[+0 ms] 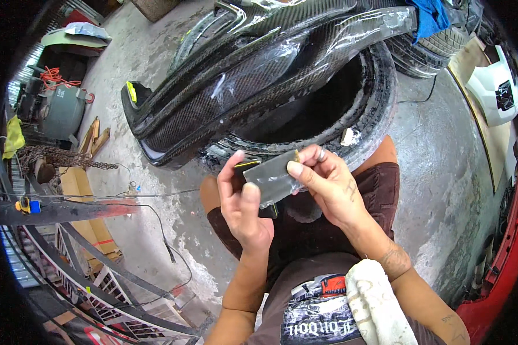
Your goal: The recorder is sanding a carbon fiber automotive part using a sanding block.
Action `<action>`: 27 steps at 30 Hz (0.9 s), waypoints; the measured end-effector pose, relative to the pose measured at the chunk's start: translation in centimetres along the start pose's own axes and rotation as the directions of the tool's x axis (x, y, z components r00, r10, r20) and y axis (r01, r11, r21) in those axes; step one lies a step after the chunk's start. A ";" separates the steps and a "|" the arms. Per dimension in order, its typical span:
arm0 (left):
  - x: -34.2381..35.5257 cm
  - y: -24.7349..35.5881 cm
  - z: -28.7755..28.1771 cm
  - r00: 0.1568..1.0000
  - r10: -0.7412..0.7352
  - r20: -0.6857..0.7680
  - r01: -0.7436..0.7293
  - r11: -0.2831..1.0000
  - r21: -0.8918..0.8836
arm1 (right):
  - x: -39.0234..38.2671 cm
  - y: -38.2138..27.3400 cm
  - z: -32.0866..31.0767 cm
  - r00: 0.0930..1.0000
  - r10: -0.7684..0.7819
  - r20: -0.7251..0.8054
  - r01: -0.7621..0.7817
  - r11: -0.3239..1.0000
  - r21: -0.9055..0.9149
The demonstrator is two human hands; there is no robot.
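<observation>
My left hand (243,214) is closed around a black block with a yellow edge (248,164), mostly hidden behind a sheet. The dark grey rectangular sheet, which looks like wet sandpaper (270,179), lies slantwise across the front of the block. My right hand (330,185) pinches the sheet's right end between thumb and fingers. A ring sits on one of its fingers. Just beyond both hands, a glossy black woven carbon-fibre car body part (236,86) rests on a tire (380,86), with whitish smears on its surface.
A small white lump (350,136) sits on the tire's rim. A blue cloth (430,20) hangs at the top right, above another tire (420,57). A cable (167,244) runs across the concrete floor at left. A white car panel (495,89) and a red one (501,270) stand at right.
</observation>
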State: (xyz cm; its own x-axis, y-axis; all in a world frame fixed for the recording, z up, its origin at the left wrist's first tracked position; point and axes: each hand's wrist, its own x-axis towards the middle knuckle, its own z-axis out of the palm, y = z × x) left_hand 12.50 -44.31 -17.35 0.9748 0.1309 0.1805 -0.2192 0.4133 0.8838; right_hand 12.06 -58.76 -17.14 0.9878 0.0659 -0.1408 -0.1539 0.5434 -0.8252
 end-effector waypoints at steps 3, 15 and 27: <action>0.4 0.0 -0.7 0.997 0.083 -0.009 -0.077 0.959 0.273 | 0.0 -1.0 0.3 0.999 0.022 0.029 -0.021 0.999 -0.041; 0.0 -0.5 -0.6 0.996 0.085 0.039 -0.089 0.990 0.109 | 0.0 0.1 1.3 0.972 -0.235 0.013 0.234 0.961 -0.147; 0.0 -0.8 -0.6 1.000 -0.003 -0.004 0.003 0.987 0.161 | 0.3 -2.0 0.4 0.976 -0.134 0.173 0.178 0.945 -0.275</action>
State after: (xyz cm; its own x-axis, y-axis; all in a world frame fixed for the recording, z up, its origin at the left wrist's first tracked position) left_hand 12.61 -44.09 -18.33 0.9752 0.1334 0.1766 -0.2066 0.2635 0.9423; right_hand 12.68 -59.52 -15.33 0.9884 0.1358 0.0676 0.0248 0.2947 -0.9553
